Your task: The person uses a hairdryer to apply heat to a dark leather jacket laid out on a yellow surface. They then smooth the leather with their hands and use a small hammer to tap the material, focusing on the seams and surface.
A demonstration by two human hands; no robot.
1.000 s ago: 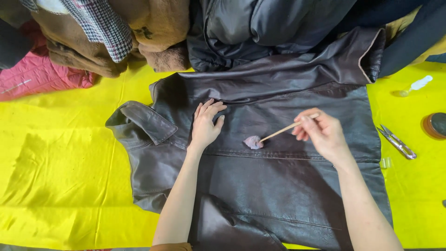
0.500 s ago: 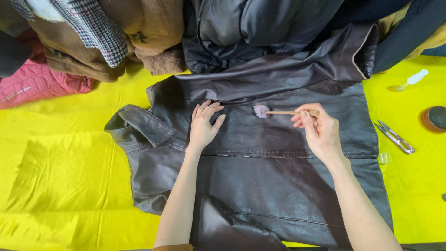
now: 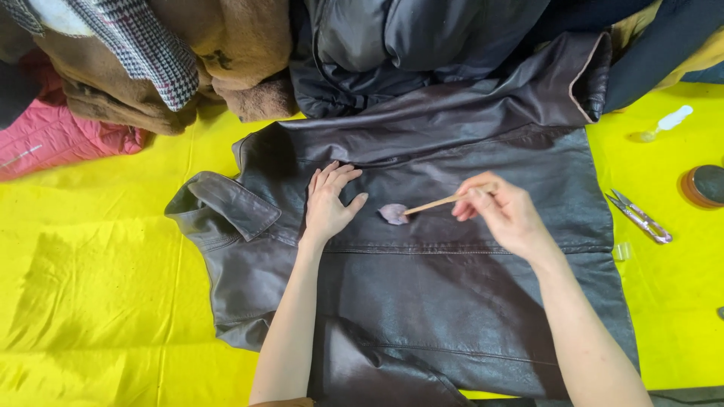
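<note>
- Swab: pale pinkish-grey pad on a thin wooden stick, pad down on the jacket, just right of the left hand.
- Change: half a second ago the pad sat higher up, near the shoulder seam; a second ago it was low, about where it is now. So it has gone up and come back down, a back-and-forth rubbing stroke over the same chest patch.
- Reading: looks like dabbing or polishing the leather, mid-stroke, patch not finished, judging by the repeat passes.
- Right hand: fingers pinched on the far end of the stick, thumb side under, grip closed on it, wrist angled left.
- Left hand: flat on the leather, fingers spread and straight, holding nothing, just pressing the jacket down. It has barely shifted across the three frames.
- Jacket: dark brown leather, spread flat on the yellow sheet, collar flopped out to the left, a sleeve folded across the top.
- Right side, on the sheet: small snips, a round tin at the edge, a small clear bottle lying down. All well apart from the hands.
- Top: pile of other coats, brown, checked and black, plus a pink quilted one at left.
</note>
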